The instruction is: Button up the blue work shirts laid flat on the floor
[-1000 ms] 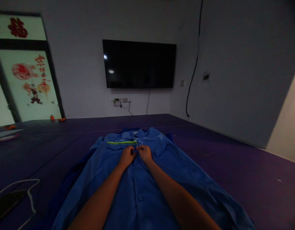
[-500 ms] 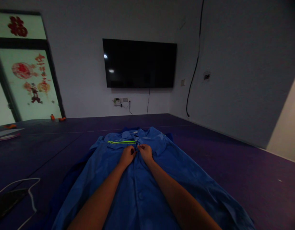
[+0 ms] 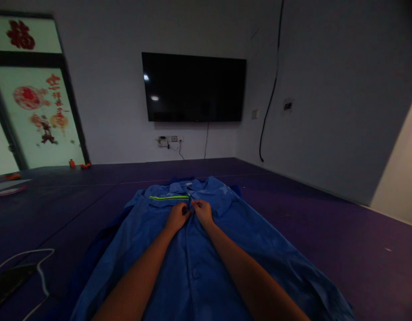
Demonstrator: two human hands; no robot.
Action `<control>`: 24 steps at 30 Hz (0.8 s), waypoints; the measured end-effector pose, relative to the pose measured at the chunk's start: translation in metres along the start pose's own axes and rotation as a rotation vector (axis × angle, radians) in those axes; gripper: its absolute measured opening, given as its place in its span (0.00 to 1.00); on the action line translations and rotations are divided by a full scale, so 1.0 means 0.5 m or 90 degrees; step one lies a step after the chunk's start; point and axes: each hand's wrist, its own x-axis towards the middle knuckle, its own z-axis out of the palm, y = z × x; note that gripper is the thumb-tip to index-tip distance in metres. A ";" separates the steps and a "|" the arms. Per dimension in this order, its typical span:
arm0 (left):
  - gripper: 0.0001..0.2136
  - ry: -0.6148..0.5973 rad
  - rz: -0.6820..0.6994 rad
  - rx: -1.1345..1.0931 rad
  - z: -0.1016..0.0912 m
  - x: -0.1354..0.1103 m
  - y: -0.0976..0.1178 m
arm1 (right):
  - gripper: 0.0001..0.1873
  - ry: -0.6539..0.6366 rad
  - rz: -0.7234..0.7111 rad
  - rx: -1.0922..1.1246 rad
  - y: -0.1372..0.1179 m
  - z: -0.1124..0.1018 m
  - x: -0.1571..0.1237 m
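Note:
A blue work shirt (image 3: 199,263) with a neon yellow stripe (image 3: 168,197) on its chest lies flat, front up, on the dark purple floor mat (image 3: 326,232). My left hand (image 3: 178,216) and my right hand (image 3: 202,211) meet at the shirt's front placket just below the collar. Both hands are closed in a pinch on the fabric there, fingertips almost touching each other. What sits between the fingers is too small to make out. A button (image 3: 195,273) shows lower down on the placket between my forearms.
A white cable (image 3: 35,261) and a dark flat object (image 3: 8,278) lie at the left near edge. A black TV (image 3: 193,88) hangs on the far wall above sockets. A glass door (image 3: 35,116) with red decorations stands at the left.
Both hands stay pinched at the placket near the collar, with only slight finger movement. The view has shifted a little.

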 end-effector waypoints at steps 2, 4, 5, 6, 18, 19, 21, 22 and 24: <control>0.07 -0.001 -0.003 0.002 0.000 0.001 0.001 | 0.17 -0.002 0.000 0.017 0.000 0.000 0.002; 0.08 -0.004 -0.008 0.002 -0.001 0.001 0.002 | 0.17 -0.004 0.002 0.033 0.001 0.000 0.003; 0.08 -0.005 -0.011 0.001 -0.001 0.001 0.002 | 0.17 -0.005 0.003 0.042 0.002 0.000 0.004; 0.08 -0.005 -0.013 0.000 -0.001 0.001 0.002 | 0.17 -0.007 0.005 0.050 0.002 0.000 0.005; 0.08 -0.015 -0.010 0.000 0.001 0.002 -0.006 | 0.17 -0.018 0.038 0.119 -0.001 0.002 0.006; 0.08 -0.016 -0.010 0.001 0.001 0.002 -0.006 | 0.17 -0.017 0.042 0.121 -0.002 0.002 0.005; 0.09 -0.015 -0.010 0.002 0.001 0.002 -0.006 | 0.16 -0.014 0.049 0.122 -0.004 0.001 0.004; 0.09 -0.016 -0.008 0.001 0.002 0.002 -0.006 | 0.16 -0.012 0.051 0.123 -0.005 0.000 0.004; 0.09 -0.016 -0.004 -0.003 0.002 0.002 -0.008 | 0.16 -0.010 0.055 0.124 -0.007 0.000 0.002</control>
